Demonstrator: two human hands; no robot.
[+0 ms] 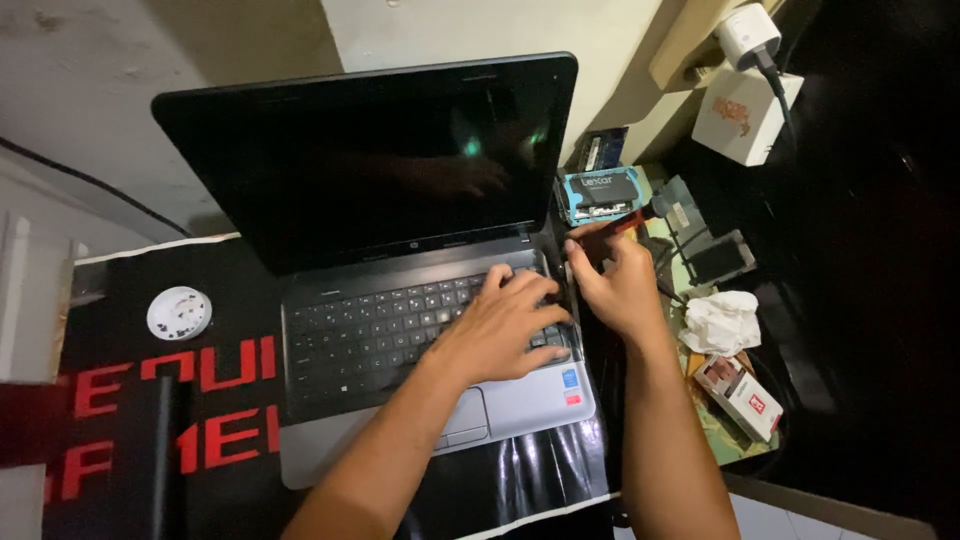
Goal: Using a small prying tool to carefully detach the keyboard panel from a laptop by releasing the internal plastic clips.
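Observation:
An open laptop [380, 250] with a dark screen sits on a black mat with red lettering [200, 400]. My left hand [505, 325] lies flat on the right side of its keyboard [370, 330], fingers spread on the keys. My right hand [615, 280] is at the laptop's right edge, near the hinge, with fingers curled around a thin red and black tool [640, 215]. The tool's tip is hidden by my fingers.
A small blue packaged part [600, 195] lies behind my right hand. A crumpled white tissue [720, 320] and a small red and white box [740, 395] lie to the right. A round white dish [179, 313] sits left of the laptop. A white plug adapter [750, 35] is at the top right.

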